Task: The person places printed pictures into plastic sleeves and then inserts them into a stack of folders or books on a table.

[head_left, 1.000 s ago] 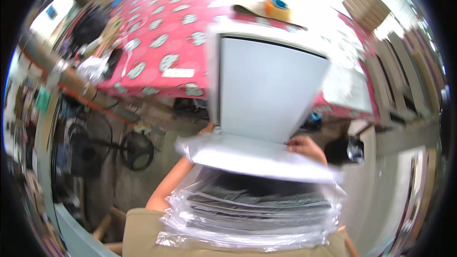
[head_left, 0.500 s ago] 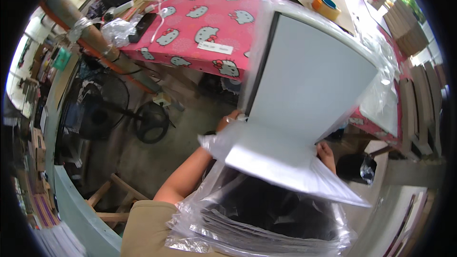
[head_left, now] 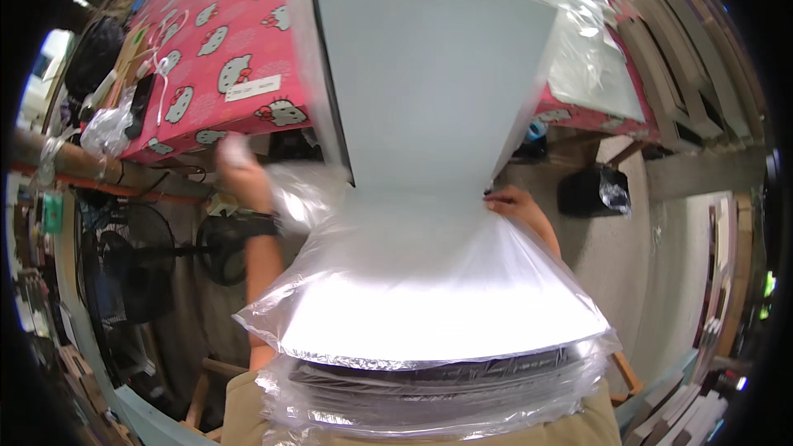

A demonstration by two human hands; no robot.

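Grey panel (head_left: 429, 83) stays held by right hand (head_left: 518, 205); left hand (head_left: 245, 182), grip unclear, swung away.

A pale blue-grey panel (head_left: 429, 74), edged in black along its left side and top, stands out against a bright pink tablecloth (head_left: 202, 103) patterned with white cat faces in red bows. Below, a gleaming white sheet (head_left: 446, 314) shows through colourless plastic (head_left: 273, 301), over a blackish stack (head_left: 396, 377). Khaki clothing (head_left: 244, 400) borders the scene near me. Black repeats on a wristband (head_left: 263, 225) and a fan (head_left: 124, 281); grey-brown boards (head_left: 665, 58) line the right.
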